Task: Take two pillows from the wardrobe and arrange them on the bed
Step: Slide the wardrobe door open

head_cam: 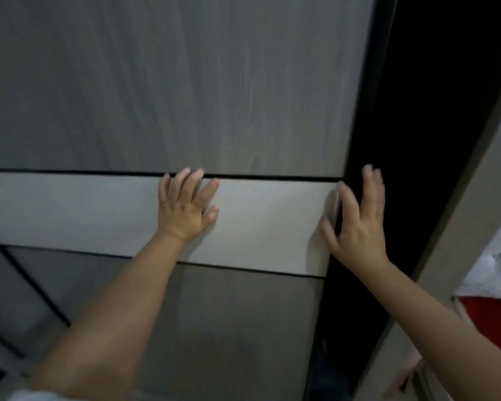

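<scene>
Hands spread open: left hand (185, 208) flat on wardrobe door (185, 82), right hand (356, 224) at its edge.

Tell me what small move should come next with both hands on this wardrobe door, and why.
Probably slide the door further to the left. The left hand lies flat on its pale band, and the right hand is at its right edge, where only a narrow dark gap is open. No pillows show in that gap yet, so the opening likely needs to be wider.
</scene>
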